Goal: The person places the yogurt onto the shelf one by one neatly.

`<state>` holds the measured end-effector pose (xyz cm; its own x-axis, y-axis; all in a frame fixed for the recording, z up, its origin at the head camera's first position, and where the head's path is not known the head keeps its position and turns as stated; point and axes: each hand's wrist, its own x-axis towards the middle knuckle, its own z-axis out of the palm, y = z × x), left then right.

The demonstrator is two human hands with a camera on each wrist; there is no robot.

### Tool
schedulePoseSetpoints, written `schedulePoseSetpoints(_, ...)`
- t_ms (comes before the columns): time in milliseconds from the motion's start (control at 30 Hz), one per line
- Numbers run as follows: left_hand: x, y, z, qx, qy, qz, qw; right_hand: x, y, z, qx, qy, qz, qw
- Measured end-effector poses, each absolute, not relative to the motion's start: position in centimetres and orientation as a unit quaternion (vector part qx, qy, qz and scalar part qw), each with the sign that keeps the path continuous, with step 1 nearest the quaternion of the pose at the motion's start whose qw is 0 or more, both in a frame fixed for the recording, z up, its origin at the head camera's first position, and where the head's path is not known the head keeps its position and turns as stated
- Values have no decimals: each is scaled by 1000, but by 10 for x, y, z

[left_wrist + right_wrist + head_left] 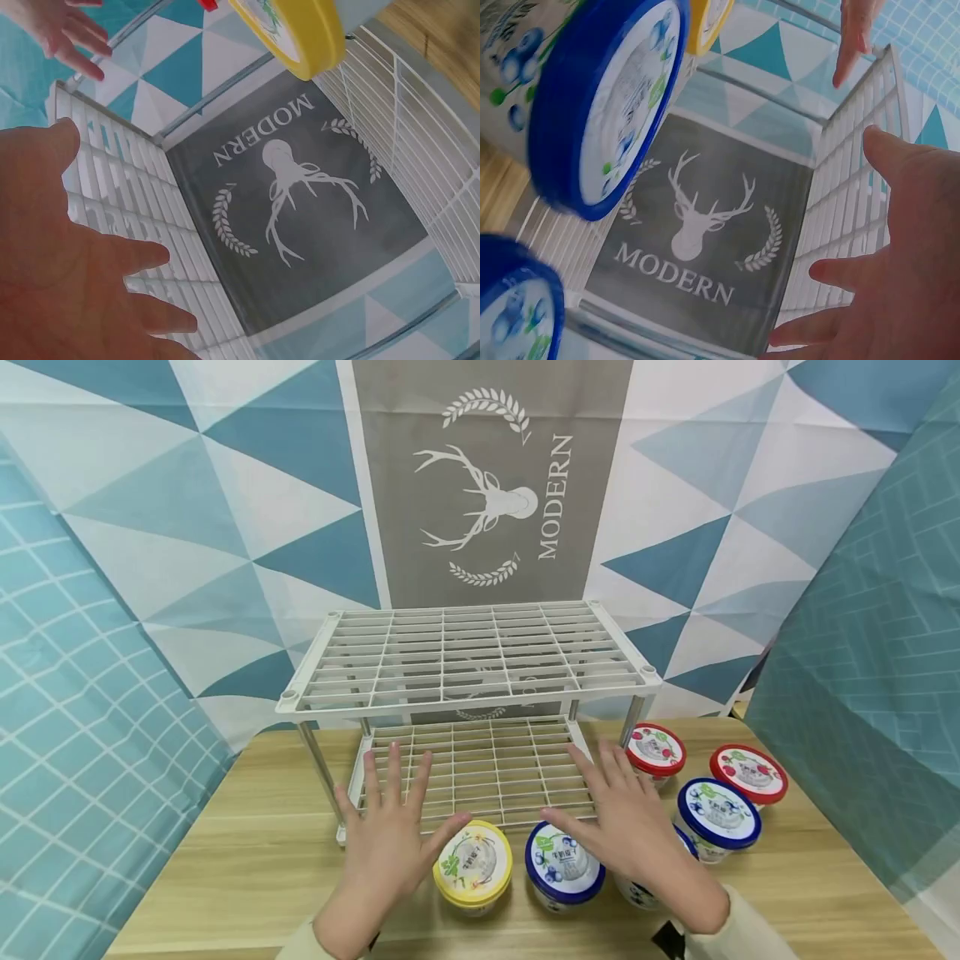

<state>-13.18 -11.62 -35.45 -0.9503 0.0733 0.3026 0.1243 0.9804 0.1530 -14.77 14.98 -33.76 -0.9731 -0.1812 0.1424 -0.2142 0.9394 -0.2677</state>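
Observation:
My left hand (390, 839) is held with fingers spread in front of the white two-tier rack (472, 697), its thumb by a yellow-lidded tub (472, 866). My right hand (626, 822) also has spread fingers and holds nothing. It reaches over the tubs at the right, its thumb near a blue-lidded tub (565, 864). Another blue-lidded tub (637, 892) is partly hidden beneath this hand. In the left wrist view the yellow lid (315, 37) shows beside the rack; the right wrist view has the blue lid (611, 105) up close.
Right of the rack stand another blue-lidded tub (718, 814) and two red-lidded tubs, one (655, 750) by the rack's leg, one (748, 775) farther right. All rest on a wooden table (247, 852). Behind hangs a patterned cloth (480, 485) with a deer print.

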Motion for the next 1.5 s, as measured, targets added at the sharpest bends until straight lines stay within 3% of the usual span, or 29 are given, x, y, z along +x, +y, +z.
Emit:
schedulePoseSetpoints(267, -133, -130, -358, -37, -982, -117, 146, -149, 177, -341, 93, -981, 152, 71)
schedulePoseSetpoints(433, -132, -146, -359, -35, -977, -123, 170, -148, 194, -343, 82, -982, 162, 56)
schedulePoseSetpoints(767, -133, -185, -359, -36, -936, -204, 285, -147, 235, -354, 40, -977, 208, -26)
schedulePoseSetpoints(933, -134, -197, -360, -2, -918, -253, 306, -145, 257, -367, 21, -971, 230, -62)
schedulePoseSetpoints(1167, -141, -207, -366, 18, -874, -316, 368, -139, 274, -379, 12, -960, 268, -76)
schedulePoseSetpoints(1500, -150, -215, -372, 64, -865, -373, 330, -127, 284, -400, 28, -949, 308, -70)
